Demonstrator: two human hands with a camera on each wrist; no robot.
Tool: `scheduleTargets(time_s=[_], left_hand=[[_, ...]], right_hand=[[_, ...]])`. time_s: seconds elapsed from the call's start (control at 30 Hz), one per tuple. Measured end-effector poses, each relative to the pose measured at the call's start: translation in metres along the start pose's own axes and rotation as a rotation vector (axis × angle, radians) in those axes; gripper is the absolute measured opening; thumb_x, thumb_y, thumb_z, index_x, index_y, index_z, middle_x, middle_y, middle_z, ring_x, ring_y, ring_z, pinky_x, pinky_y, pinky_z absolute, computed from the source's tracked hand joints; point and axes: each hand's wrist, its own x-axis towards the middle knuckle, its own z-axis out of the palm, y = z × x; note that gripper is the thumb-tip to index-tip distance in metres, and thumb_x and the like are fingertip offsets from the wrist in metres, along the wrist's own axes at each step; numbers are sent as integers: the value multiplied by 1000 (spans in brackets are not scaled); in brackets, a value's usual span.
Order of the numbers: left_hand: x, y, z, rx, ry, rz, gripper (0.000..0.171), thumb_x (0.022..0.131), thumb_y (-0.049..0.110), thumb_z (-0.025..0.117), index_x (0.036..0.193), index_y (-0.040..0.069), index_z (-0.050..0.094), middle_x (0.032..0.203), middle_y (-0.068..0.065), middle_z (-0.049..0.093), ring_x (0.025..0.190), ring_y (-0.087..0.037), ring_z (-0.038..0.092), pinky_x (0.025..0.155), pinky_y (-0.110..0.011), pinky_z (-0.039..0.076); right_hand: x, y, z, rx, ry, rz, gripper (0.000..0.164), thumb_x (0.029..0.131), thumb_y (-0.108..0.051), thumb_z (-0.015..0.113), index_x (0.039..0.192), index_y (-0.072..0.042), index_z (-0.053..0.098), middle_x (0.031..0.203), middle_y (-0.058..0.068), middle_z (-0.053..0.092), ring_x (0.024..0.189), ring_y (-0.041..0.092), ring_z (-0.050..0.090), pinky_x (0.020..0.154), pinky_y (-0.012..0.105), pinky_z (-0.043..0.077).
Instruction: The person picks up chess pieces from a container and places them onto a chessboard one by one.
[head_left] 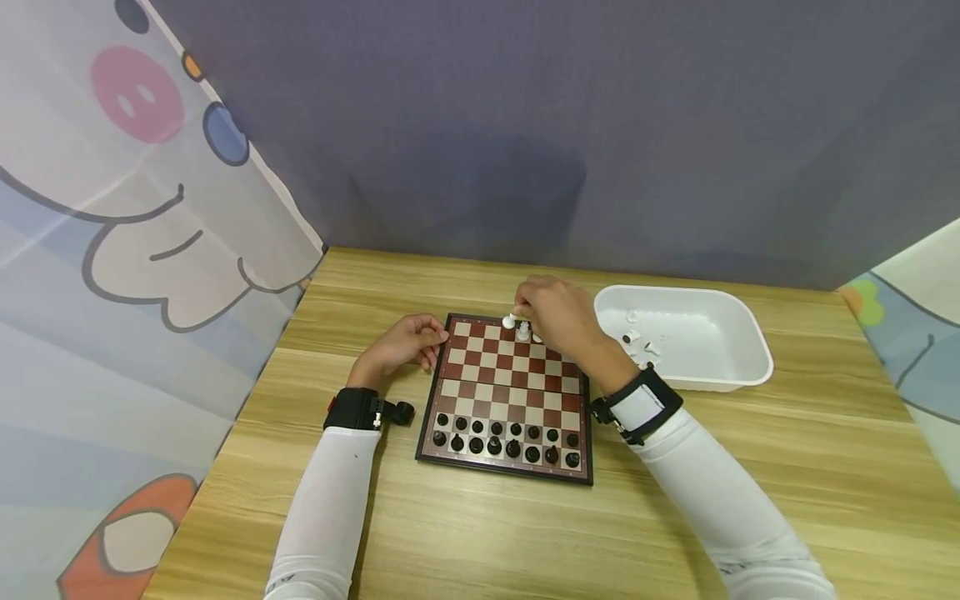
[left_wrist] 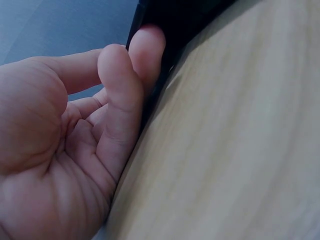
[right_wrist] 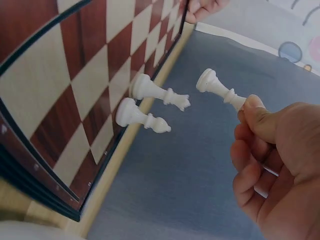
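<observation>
My right hand [head_left: 558,317] pinches a white chess piece [right_wrist: 219,87] between thumb and fingers, base outward, above the far side of the chessboard [head_left: 501,388]. Its top is hidden by the fingertips, so I cannot tell its kind. On the far row stand a white queen [right_wrist: 157,92] with a notched crown and a white bishop [right_wrist: 142,117] beside it. At the board's left edge my left hand [head_left: 408,340] holds the dark rim with curled fingers [left_wrist: 120,100]. Black chess pieces [head_left: 495,446] stand in two rows along the near side.
Right of the board sits a white plastic tub [head_left: 712,342] with several white pieces [head_left: 652,349] lying in it. The wooden table [head_left: 495,533] meets a grey wall panel [head_left: 465,125] at the back. A cartoon curtain [head_left: 112,292] hangs at the left.
</observation>
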Motion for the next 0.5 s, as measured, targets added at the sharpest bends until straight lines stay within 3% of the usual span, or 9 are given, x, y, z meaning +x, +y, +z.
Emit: scheduleTargets(time_s=[0.23,0.5], left_hand=[[0,1,0,1,-3,5,14,105,13,58,111,0,58,76,-6,59,58,-15,60,54,-26,58],[-2,1,0,-4,-9,6,16,105,14,59,112,0,57,76,-5,60,58,-14,60,54,-26,59]], right_hand=[[5,-3,9,-86,-86,0,12,96,-26,74,89,-16,72,92,-1,62,92,21,63,59,38,58],[7,-3,20,-134,-119,-12,11,95,-26,75,92,-16,76,96,1,61,94,21,60,62,39,61]])
